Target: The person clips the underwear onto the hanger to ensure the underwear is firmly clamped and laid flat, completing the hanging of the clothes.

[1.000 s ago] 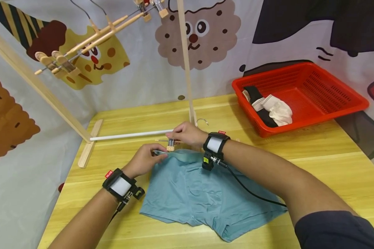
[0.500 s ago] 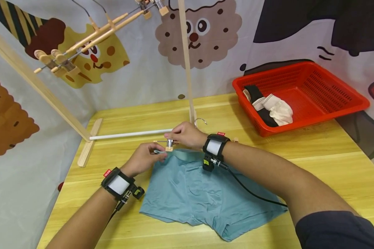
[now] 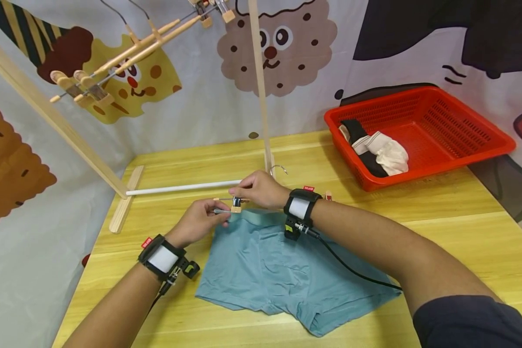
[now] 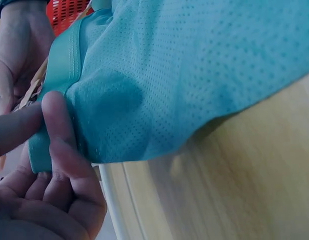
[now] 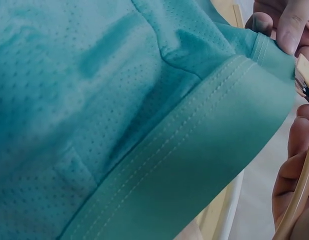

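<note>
A pair of teal-blue mesh-knit boxer shorts (image 3: 282, 270) lies spread flat on the pale yellow wooden table (image 3: 452, 227), legs toward the person and the smooth elastic waistband (image 3: 256, 217) at the far edge. The left hand (image 3: 200, 222) pinches the left corner of that waistband: in the left wrist view the thumb and forefinger (image 4: 57, 125) close on the doubled band from either side, the remaining fingers curled into the palm beneath it. Just beyond, the right hand (image 3: 261, 189) grips a small wooden clip with a metal spring (image 3: 236, 204), which belongs to a wooden clip hanger (image 3: 326, 195) lying on the table behind the shorts, its wire hook (image 3: 280, 169) showing past the knuckles. The clip sits right at the waistband corner, between the two hands and touching or all but touching the left fingertips; whether it has already bitten the cloth cannot be told. In the right wrist view the waistband edge rises to the fingertips (image 5: 292, 30) of the left hand. Behind the hands stands a light wooden drying rack with a white cross rod (image 3: 182, 187), more wooden clip hangers (image 3: 126, 53) hung on its top. At the far right of the table a red perforated plastic basket (image 3: 456, 125) holds rolled black and cream garments (image 3: 376, 150).
</note>
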Action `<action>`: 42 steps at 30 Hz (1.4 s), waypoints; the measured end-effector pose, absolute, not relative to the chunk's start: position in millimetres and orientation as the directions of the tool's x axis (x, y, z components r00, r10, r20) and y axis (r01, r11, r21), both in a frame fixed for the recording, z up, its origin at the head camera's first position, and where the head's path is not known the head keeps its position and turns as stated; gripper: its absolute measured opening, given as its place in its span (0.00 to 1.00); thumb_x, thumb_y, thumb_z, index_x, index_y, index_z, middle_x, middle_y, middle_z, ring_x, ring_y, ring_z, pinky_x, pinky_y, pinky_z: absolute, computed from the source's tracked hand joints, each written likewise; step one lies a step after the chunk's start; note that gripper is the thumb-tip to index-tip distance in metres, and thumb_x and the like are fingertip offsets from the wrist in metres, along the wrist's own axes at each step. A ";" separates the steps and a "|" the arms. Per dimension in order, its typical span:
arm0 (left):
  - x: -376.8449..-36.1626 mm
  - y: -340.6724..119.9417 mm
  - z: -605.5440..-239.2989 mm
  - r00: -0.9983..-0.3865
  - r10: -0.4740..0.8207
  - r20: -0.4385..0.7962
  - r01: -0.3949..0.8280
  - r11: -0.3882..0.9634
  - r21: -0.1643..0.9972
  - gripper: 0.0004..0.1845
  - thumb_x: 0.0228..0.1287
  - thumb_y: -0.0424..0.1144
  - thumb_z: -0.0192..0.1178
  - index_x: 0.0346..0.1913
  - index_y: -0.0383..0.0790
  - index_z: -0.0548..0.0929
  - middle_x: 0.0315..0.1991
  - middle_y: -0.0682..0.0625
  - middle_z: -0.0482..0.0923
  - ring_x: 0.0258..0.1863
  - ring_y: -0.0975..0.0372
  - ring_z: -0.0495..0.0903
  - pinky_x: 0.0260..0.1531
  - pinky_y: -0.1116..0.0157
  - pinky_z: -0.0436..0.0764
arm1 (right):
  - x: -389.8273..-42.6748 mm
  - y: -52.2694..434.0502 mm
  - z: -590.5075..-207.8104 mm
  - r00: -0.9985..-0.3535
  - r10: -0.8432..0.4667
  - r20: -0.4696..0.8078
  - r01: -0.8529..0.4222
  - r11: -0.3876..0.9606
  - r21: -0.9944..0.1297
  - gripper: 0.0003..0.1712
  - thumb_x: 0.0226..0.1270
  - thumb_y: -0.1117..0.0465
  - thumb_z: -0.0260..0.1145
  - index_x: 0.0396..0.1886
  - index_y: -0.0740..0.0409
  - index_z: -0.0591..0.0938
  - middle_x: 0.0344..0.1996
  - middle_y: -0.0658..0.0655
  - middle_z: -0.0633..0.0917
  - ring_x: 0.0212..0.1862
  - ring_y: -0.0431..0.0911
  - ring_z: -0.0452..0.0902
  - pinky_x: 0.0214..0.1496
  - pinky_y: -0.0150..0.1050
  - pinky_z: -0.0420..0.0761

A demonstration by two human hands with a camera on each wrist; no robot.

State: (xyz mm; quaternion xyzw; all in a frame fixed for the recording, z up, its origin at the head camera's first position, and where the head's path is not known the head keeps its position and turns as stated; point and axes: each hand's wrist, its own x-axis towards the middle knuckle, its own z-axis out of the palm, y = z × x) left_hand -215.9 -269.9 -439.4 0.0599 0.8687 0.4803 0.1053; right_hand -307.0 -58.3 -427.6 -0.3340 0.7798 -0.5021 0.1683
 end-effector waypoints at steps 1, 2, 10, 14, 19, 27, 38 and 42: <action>-215.7 -269.5 -439.4 -0.971 0.203 -0.123 0.003 0.528 0.849 0.10 0.70 0.39 0.63 0.48 0.38 0.84 0.36 0.46 0.87 0.33 0.56 0.87 0.34 0.65 0.81 | -307.5 -58.1 -428.6 -0.717 -0.693 0.078 -0.356 0.268 -0.895 0.17 0.71 0.49 0.67 0.38 0.59 0.91 0.12 0.53 0.73 0.15 0.39 0.58 0.21 0.32 0.60; -215.8 -269.0 -439.6 -0.972 0.198 -0.123 0.000 0.527 0.850 0.10 0.70 0.39 0.63 0.48 0.38 0.84 0.37 0.45 0.87 0.32 0.57 0.87 0.34 0.65 0.82 | -308.1 -58.1 -429.7 -0.713 -0.696 0.083 -0.361 0.263 -0.894 0.17 0.71 0.49 0.67 0.38 0.59 0.91 0.12 0.53 0.74 0.15 0.39 0.58 0.21 0.32 0.60; -214.8 -264.6 -436.7 -0.975 0.184 -0.124 -0.004 0.542 0.841 0.10 0.70 0.38 0.63 0.48 0.36 0.84 0.39 0.43 0.85 0.26 0.61 0.84 0.26 0.68 0.78 | -310.8 -58.5 -436.4 -0.719 -0.689 0.091 -0.389 0.291 -0.874 0.19 0.70 0.46 0.66 0.41 0.56 0.91 0.27 0.54 0.90 0.20 0.40 0.70 0.26 0.33 0.69; -214.4 -265.1 -436.3 -0.971 0.206 -0.122 0.007 0.534 0.846 0.09 0.70 0.37 0.62 0.48 0.37 0.83 0.41 0.43 0.85 0.28 0.58 0.85 0.27 0.68 0.78 | -310.7 -58.4 -437.1 -0.723 -0.684 0.097 -0.402 0.303 -0.864 0.20 0.70 0.45 0.66 0.41 0.56 0.91 0.26 0.53 0.90 0.20 0.40 0.70 0.26 0.33 0.68; -214.8 -267.2 -437.8 -0.964 0.240 -0.115 0.018 0.491 0.871 0.08 0.71 0.37 0.61 0.48 0.37 0.83 0.44 0.44 0.84 0.31 0.56 0.85 0.34 0.63 0.82 | -309.7 -57.8 -436.0 -0.713 -0.691 0.118 -0.418 0.284 -0.863 0.18 0.70 0.47 0.67 0.41 0.57 0.91 0.24 0.58 0.88 0.18 0.40 0.66 0.24 0.32 0.65; -217.7 -270.4 -444.5 -0.963 0.249 -0.100 0.026 0.457 0.889 0.09 0.73 0.37 0.59 0.49 0.37 0.82 0.44 0.42 0.81 0.32 0.60 0.84 0.40 0.62 0.82 | -308.5 -57.5 -435.7 -0.710 -0.696 0.107 -0.407 0.281 -0.869 0.17 0.70 0.48 0.67 0.42 0.57 0.91 0.23 0.61 0.87 0.16 0.38 0.63 0.22 0.32 0.62; -216.1 -267.6 -446.7 -0.957 0.284 -0.064 0.078 0.460 0.884 0.07 0.72 0.35 0.59 0.49 0.38 0.82 0.45 0.43 0.80 0.33 0.52 0.85 0.36 0.61 0.83 | -309.4 -54.9 -430.0 -0.755 -0.650 0.082 -0.358 0.304 -0.883 0.18 0.70 0.45 0.66 0.40 0.54 0.92 0.19 0.57 0.82 0.20 0.40 0.66 0.27 0.33 0.68; -215.0 -267.9 -445.1 -0.964 0.253 -0.083 0.046 0.464 0.885 0.07 0.73 0.37 0.59 0.49 0.40 0.82 0.46 0.44 0.81 0.33 0.50 0.85 0.27 0.65 0.78 | -310.1 -54.6 -430.2 -0.739 -0.668 0.092 -0.367 0.284 -0.886 0.18 0.70 0.46 0.66 0.39 0.55 0.92 0.23 0.60 0.85 0.19 0.40 0.64 0.27 0.33 0.68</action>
